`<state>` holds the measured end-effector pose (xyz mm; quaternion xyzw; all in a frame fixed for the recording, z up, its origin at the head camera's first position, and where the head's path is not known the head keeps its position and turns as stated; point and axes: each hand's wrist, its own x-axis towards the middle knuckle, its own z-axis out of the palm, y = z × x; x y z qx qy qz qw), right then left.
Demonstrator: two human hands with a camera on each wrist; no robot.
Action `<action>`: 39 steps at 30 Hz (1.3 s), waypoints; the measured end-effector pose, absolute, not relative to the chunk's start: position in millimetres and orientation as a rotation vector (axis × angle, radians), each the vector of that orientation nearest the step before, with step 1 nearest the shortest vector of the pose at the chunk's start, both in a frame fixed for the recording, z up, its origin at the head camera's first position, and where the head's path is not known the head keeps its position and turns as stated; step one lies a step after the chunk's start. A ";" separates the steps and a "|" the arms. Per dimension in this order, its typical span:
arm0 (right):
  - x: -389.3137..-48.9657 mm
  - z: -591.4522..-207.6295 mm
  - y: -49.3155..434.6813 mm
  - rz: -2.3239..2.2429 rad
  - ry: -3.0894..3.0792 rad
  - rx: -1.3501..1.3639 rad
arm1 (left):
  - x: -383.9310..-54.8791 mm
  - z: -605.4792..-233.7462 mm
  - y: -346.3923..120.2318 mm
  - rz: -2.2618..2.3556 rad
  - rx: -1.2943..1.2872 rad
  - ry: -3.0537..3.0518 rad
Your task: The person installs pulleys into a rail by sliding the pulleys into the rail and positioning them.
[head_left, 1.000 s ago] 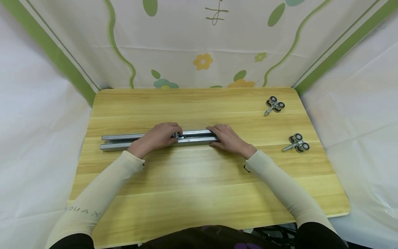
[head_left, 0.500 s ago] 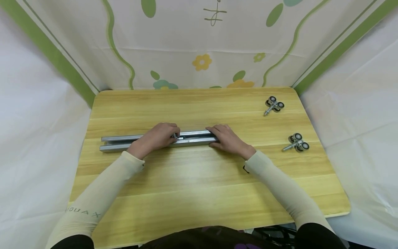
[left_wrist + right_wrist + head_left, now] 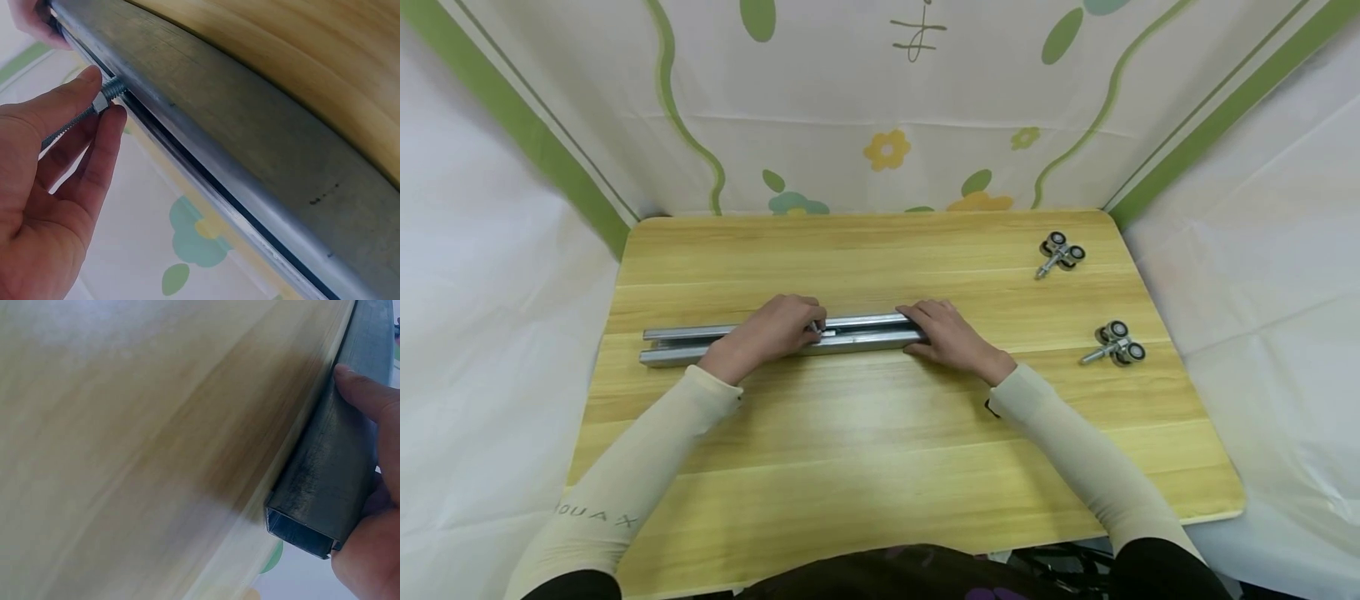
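A grey metal channel rail (image 3: 872,340) lies lengthwise across the table, slot facing up. My left hand (image 3: 771,332) is over its middle. In the left wrist view, my thumb and fingers pinch a threaded bolt (image 3: 113,89) with a nut on it. The bolt stands out of the slot; whatever it joins inside the rail is hidden. My right hand (image 3: 953,340) grips the rail's right end, its thumb along the near side. The hollow end of the rail (image 3: 325,469) shows in the right wrist view.
Two roller trolleys with threaded bolts lie on the wooden table (image 3: 880,450) at the right: one trolley (image 3: 1060,252) near the back corner, another trolley (image 3: 1116,344) closer. A patterned curtain (image 3: 820,92) hangs behind the table.
My left hand has slid slightly to the left along the rail, with the bolt in its fingers. My right hand and the rail stay nearly in place.
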<state>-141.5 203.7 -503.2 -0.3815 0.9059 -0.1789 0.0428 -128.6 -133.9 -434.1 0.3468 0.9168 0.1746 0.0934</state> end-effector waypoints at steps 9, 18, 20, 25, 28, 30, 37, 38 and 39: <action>-142.5 -504.4 203.8 -0.566 2.774 -1.186 | -127.0 -431.2 -141.6 0.520 0.997 2.725; -141.4 -503.1 203.5 -0.561 2.775 -1.165 | -125.8 -429.9 -148.8 0.489 0.960 2.745; -140.7 -502.7 203.7 -0.560 2.776 -1.166 | -125.0 -429.7 -151.0 0.494 0.945 2.746; -139.5 -501.1 203.8 -0.570 2.779 -1.187 | -123.5 -429.9 -157.3 0.522 0.923 2.745; -139.2 -500.2 203.3 -0.584 2.779 -1.203 | -123.1 -431.3 -161.5 0.532 0.904 2.747; -139.3 -500.2 203.2 -0.589 2.779 -1.208 | -122.6 -432.3 -164.5 0.536 0.893 2.753; -139.1 -500.9 203.1 -0.582 2.783 -1.218 | -118.6 -433.0 -177.8 0.530 0.859 2.784; -139.3 -501.2 203.1 -0.580 2.782 -1.215 | -117.9 -432.6 -179.8 0.528 0.853 2.788; -139.4 -501.3 203.0 -0.580 2.779 -1.210 | -117.2 -432.6 -181.6 0.530 0.846 2.789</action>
